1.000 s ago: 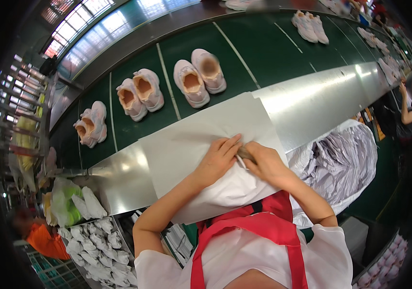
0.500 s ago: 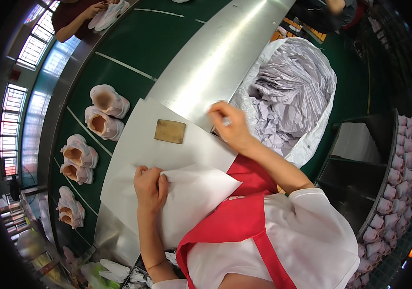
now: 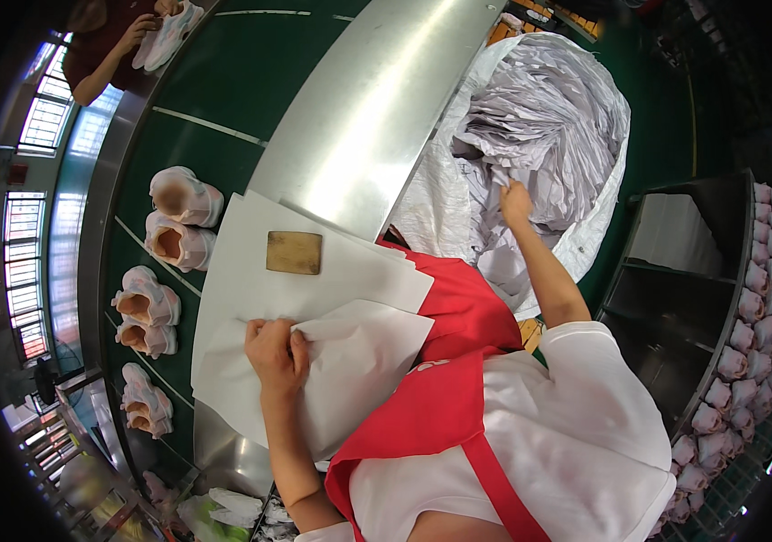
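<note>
Nearest, the left hand [image 3: 276,350] pinches a loose tissue sheet [image 3: 359,361] lying on the paper stack [image 3: 251,271]. Right of the stack, the right hand [image 3: 514,196] grips crumpled paper [image 3: 539,117] in the sack. Shoes [image 3: 174,244] beyond the stack look unstuffed; wrapping seems barely begun.

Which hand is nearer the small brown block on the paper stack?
Left. The left hand grips a white sheet just below the brown block on the same stack. The right hand is off in the bag of crumpled paper, well away.
</note>
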{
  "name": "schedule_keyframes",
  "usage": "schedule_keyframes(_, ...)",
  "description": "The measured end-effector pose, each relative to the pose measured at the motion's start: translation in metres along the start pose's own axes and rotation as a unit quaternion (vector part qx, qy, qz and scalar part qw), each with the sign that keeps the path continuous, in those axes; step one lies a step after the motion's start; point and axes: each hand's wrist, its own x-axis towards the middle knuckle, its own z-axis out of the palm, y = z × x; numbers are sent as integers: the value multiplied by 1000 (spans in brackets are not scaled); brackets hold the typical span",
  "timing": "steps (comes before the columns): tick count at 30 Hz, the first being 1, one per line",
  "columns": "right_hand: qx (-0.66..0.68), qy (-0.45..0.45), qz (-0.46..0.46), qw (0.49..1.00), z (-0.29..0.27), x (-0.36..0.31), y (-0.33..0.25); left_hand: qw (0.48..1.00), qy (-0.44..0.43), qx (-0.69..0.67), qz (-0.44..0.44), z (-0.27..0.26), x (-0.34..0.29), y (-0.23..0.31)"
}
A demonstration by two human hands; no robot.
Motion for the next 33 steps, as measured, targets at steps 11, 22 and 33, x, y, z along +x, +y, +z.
schedule_keyframes(11, 291, 64, -73, 952, -106, -58, 41, 999, 9, -26, 22, -2, -1, 2)
schedule_keyframes(22, 349, 8, -37, 936, -150, -66, -59, 989, -24, -107, 100, -21, 5, 16)
schedule_keyframes(33, 564, -533, -272, 570, -213, -220, -185, 965, 4, -139, 222, -17, 49, 69)
